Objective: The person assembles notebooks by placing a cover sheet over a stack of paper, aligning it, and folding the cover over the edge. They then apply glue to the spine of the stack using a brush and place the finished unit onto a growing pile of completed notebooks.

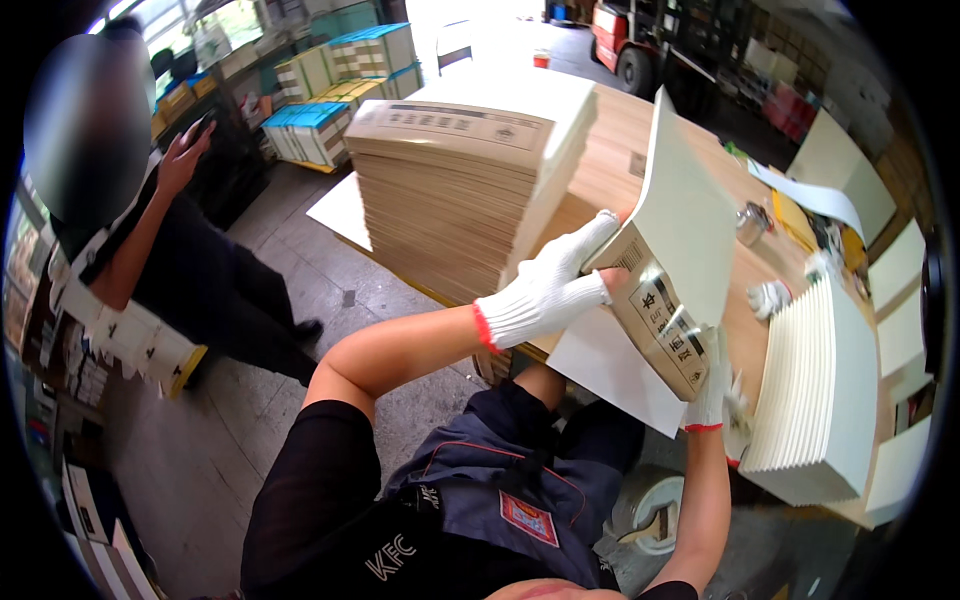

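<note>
Both hands wear white knit gloves with red cuffs, the fingertips partly bare. My left hand grips the left edge of a flat white board that has a brown printed strip along its near side. Its thumb lies on the strip; the other fingers are mostly hidden behind. At the strip's right end, my right hand holds the near right corner, slightly blurred. The board stands tilted above the table's front edge. Beneath it lies a white sheet that overhangs that edge.
A tall stack of brown printed boards stands left on the wooden table. White folded boards are lined up at the right, near a loose glove. A person with a phone stands left. A bucket sits below; a forklift is behind.
</note>
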`<action>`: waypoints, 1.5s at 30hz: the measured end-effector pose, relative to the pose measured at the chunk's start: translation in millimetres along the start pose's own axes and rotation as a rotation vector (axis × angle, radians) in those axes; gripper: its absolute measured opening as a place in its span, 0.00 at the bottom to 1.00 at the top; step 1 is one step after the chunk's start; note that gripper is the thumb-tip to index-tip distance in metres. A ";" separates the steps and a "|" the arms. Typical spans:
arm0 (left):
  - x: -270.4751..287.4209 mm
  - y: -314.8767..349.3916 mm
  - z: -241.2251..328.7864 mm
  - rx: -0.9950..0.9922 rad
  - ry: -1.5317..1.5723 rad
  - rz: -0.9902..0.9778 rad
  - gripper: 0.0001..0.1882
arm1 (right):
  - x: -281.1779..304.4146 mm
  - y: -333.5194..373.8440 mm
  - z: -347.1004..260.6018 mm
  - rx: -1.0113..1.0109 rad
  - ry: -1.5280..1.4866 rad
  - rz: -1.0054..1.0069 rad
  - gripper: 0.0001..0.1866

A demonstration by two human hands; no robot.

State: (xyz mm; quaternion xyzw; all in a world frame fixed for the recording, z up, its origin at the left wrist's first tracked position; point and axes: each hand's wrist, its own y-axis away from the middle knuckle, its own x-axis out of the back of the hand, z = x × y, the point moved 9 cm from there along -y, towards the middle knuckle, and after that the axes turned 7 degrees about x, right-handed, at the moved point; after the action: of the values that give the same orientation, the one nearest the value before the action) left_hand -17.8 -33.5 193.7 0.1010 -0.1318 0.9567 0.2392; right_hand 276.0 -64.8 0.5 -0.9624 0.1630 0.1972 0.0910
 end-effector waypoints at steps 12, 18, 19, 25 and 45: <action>321.0 6.8 20.0 -0.330 0.188 0.670 0.25 | -328.5 -117.9 -115.4 0.351 0.112 -0.313 0.25; 338.1 0.1 -42.2 0.393 -0.785 0.621 0.34 | -337.8 -128.3 -81.7 0.303 1.057 -0.393 0.27; 338.1 2.0 -48.3 0.445 -0.772 0.584 0.35 | -335.6 -126.9 -76.1 0.274 1.069 -0.387 0.27; 342.8 4.0 -51.8 0.475 -0.629 0.681 0.30 | -333.3 -131.3 -76.8 0.375 1.317 -0.368 0.28; -119.2 3.1 74.5 -1.104 -0.760 -0.086 0.34 | -79.7 87.5 -60.9 0.121 1.101 -0.332 0.19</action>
State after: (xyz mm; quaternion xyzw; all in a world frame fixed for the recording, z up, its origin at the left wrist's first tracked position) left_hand 93.5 -109.8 232.9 0.2989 -0.6726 0.6364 0.2306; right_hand 197.4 -138.6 78.6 -0.9291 0.0439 -0.3590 0.0774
